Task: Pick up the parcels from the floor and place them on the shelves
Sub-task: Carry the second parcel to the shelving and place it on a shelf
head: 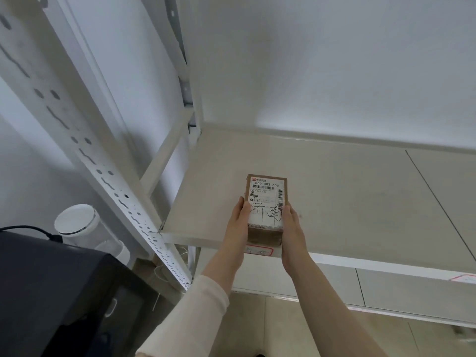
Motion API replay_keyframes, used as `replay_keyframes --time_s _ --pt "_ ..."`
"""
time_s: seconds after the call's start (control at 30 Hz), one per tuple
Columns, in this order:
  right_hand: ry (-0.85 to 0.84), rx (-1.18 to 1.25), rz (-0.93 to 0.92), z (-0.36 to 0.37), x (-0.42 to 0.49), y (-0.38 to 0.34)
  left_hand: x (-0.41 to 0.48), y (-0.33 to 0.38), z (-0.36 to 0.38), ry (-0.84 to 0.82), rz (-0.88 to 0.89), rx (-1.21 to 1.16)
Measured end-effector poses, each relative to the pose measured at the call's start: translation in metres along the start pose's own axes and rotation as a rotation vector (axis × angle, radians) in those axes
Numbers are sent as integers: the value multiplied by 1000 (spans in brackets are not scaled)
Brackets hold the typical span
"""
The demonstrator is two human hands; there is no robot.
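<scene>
A small brown cardboard parcel (266, 199) with a white shipping label and black handwriting sits at the front edge of a beige shelf board (347, 191). My left hand (238, 222) presses its left side and my right hand (292, 228) presses its right side, so both hands grip the box. The parcel's near end hangs at the shelf's front lip, above a red-bordered tag (258, 251) stuck on that lip. Whether the box rests fully on the board I cannot tell.
A white perforated upright (103, 171) of the rack slants down the left. A lower shelf (386, 287) shows beneath. At lower left stand a dark cabinet (51, 292) and a white round appliance (82, 225). White wall lies behind the shelf.
</scene>
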State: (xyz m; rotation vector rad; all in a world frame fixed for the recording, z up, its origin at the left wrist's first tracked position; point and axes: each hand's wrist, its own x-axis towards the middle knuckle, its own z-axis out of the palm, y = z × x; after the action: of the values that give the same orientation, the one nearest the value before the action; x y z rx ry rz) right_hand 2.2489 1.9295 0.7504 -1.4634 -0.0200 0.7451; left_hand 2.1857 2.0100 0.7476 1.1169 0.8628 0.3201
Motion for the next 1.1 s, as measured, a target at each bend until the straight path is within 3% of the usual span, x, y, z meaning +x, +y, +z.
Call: replay_keyframes --time_s 0.17,0.27,0.37,0.53,1.1 --pt "-89 -132 -68 -14 -1 -5 -1 8 -13 -44 84 189" --pt "-86 -267 -200 -35 -3 -7 -1 9 -35 -70 233 405" --pt "-114 -467 -299 -50 -1 0 3 5 -47 -135 257 588" --pt "-212 -583 -362 -43 11 11 17 -6 -46 -175 238 498" --pt "-139 -572 -391 -31 73 -10 80 15 -28 -194 260 422"
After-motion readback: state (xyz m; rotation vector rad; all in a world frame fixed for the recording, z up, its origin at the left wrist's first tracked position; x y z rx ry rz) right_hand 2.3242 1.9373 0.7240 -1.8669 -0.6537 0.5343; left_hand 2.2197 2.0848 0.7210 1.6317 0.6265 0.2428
